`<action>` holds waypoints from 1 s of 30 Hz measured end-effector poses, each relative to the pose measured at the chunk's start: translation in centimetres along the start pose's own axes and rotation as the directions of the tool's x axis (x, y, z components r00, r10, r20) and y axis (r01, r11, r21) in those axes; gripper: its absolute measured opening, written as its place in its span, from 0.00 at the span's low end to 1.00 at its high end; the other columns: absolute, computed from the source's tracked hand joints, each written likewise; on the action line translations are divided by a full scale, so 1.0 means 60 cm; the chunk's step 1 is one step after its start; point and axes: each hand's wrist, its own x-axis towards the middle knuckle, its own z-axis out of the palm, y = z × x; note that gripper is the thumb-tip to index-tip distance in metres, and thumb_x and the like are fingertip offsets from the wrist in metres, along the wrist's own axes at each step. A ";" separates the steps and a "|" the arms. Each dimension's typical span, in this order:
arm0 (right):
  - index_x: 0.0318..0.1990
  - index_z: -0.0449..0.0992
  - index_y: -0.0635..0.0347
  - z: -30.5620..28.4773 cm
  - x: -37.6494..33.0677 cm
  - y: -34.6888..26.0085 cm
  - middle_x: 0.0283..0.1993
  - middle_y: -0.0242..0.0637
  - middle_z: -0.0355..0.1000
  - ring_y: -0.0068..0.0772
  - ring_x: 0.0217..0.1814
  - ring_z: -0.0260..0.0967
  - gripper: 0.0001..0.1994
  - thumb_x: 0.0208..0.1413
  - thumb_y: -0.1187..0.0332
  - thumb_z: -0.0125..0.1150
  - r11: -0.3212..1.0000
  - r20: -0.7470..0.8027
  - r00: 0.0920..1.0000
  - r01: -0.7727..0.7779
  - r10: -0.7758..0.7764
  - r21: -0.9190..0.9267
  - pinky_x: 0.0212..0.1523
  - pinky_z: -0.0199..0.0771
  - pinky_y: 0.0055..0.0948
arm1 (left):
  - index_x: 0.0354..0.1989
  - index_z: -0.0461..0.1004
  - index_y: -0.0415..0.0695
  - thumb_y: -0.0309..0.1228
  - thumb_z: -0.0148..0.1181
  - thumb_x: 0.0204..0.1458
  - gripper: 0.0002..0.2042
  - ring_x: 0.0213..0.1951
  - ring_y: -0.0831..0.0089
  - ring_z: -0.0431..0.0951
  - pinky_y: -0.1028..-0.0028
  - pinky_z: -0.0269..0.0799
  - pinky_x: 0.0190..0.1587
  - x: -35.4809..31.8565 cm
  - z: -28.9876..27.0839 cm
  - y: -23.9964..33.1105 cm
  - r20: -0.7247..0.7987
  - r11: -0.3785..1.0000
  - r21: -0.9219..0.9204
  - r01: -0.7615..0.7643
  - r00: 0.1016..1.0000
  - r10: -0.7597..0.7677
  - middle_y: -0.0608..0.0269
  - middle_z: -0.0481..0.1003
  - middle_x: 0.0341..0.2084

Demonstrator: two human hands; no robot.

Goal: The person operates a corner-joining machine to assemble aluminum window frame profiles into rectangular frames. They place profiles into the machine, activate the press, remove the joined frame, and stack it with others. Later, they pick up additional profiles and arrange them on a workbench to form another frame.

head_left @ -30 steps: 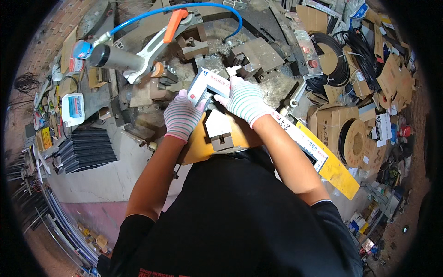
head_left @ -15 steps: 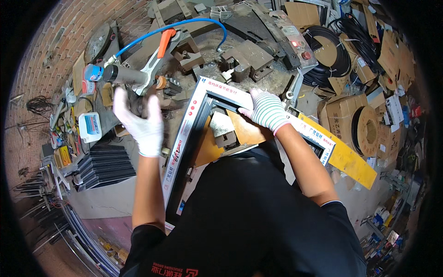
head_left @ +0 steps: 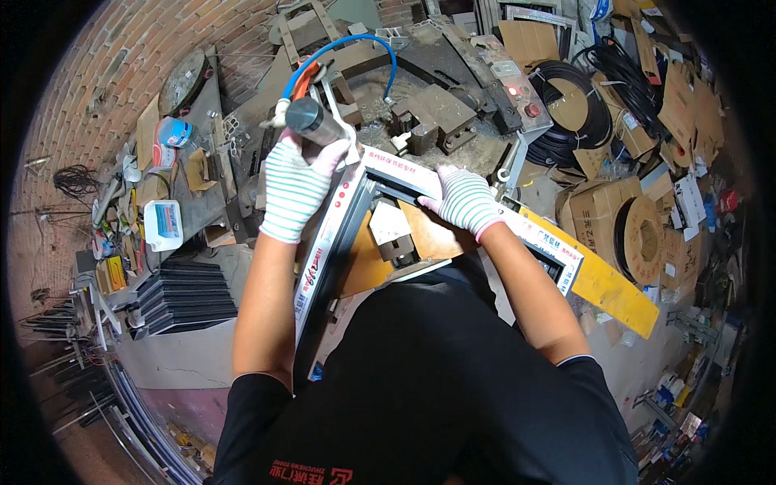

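Observation:
My left hand [head_left: 295,190], in a white glove with green stripes, is closed round an air tool with a dark cylinder [head_left: 314,120], a silver body and an orange lever. Its underside and my fingertips are partly hidden. A blue hose [head_left: 368,38] runs from the tool in an arc to the bench. The tool stands over the upper left corner of a rectangular dark metal frame [head_left: 333,217] covered with white printed film. My right hand [head_left: 467,198], gloved alike, grips the frame's far rail, thumb at the inner edge.
A greasy machine bench with steel blocks [head_left: 436,113] lies beyond the frame. A yellow bar [head_left: 614,287] sticks out right. Coiled black hose [head_left: 562,105], cardboard boxes [head_left: 594,212] and a spool [head_left: 644,234] stand right; a blue-and-white tub [head_left: 164,225] and stacked dark profiles [head_left: 186,295] left.
My left hand has gone from open beside the air tool to closed round it. The tool has swung right and tipped up over the frame corner. My right hand stays on the rail.

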 end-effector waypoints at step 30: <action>0.49 0.76 0.72 -0.010 0.065 0.021 0.43 0.60 0.79 0.59 0.47 0.79 0.34 0.48 0.46 0.71 0.991 0.329 0.939 0.124 -0.100 -0.053 0.51 0.78 0.47 | 0.53 0.71 0.33 0.53 0.71 0.49 0.35 0.42 0.47 0.84 0.59 0.80 0.48 -0.182 -0.003 -0.201 0.246 0.680 0.675 0.287 0.781 -0.574 0.40 0.82 0.37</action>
